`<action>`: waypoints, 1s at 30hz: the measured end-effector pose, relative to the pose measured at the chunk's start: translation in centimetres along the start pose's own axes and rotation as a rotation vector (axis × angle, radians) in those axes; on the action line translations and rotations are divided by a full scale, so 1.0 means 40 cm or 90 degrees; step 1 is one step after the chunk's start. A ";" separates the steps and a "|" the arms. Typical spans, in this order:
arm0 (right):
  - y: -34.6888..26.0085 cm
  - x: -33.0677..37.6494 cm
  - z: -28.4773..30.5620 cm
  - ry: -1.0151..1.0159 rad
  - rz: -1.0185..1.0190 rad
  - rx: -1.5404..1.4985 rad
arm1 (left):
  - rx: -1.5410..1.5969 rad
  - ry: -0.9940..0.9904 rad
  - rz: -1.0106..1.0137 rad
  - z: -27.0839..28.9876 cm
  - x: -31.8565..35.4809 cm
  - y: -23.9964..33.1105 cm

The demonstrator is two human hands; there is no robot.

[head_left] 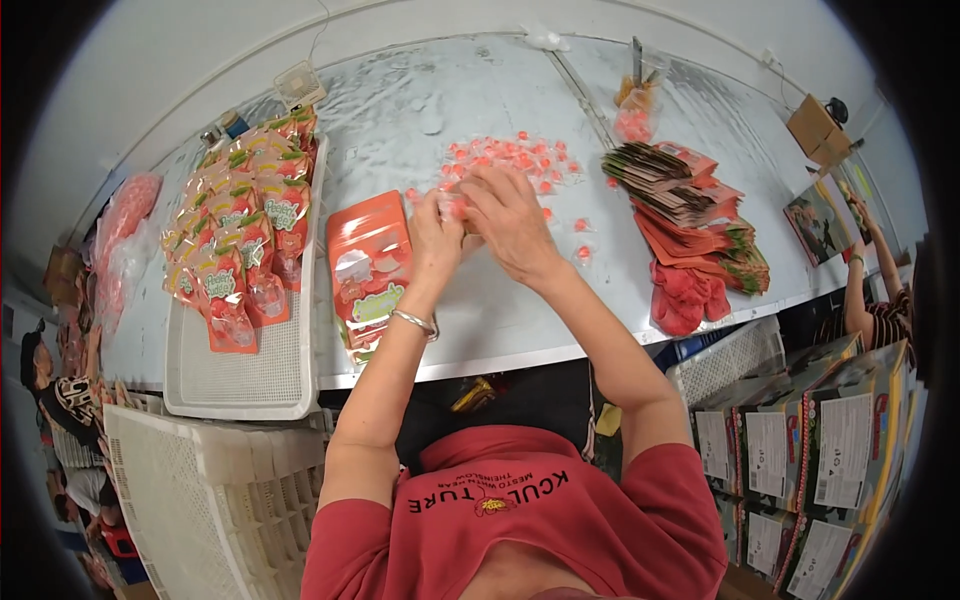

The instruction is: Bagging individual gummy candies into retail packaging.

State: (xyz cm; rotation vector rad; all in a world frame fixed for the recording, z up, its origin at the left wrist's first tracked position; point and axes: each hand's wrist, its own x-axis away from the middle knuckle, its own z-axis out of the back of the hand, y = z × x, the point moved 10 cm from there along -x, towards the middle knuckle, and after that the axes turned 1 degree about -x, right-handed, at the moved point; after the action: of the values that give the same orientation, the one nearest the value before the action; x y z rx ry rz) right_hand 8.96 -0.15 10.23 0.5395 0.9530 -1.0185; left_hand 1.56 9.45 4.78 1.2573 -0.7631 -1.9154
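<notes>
My left hand (437,238) is closed around a small pink wrapped candy (455,207), and more candies in its palm may be hidden. Close beside it, my right hand (512,228) curls its fingers down toward the left hand; what they hold is hidden. Just beyond both hands lies a loose pile of pink candies in clear wrappers (545,160), with a few strays (583,253) to the right. Left of my left hand, a red-orange stand-up pouch (365,265) lies flat on the table.
A white tray (190,385) of filled pouches (240,225) stands left. To the right are stacked flat pouches (690,215), a red cloth bundle (688,297) and a bag of candies (635,120). Crates (170,480) and boxes (840,450) flank me. Other people work at both sides.
</notes>
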 end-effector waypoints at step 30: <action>-0.014 -0.141 -0.200 -0.694 0.030 -0.043 | -0.018 -0.018 -0.074 0.163 -0.166 0.074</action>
State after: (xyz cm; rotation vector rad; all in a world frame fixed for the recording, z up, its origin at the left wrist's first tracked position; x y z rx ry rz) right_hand 4.11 8.30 11.09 -0.0924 -0.0005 -1.0305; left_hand -2.02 13.76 12.77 1.2848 -0.6874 -2.0335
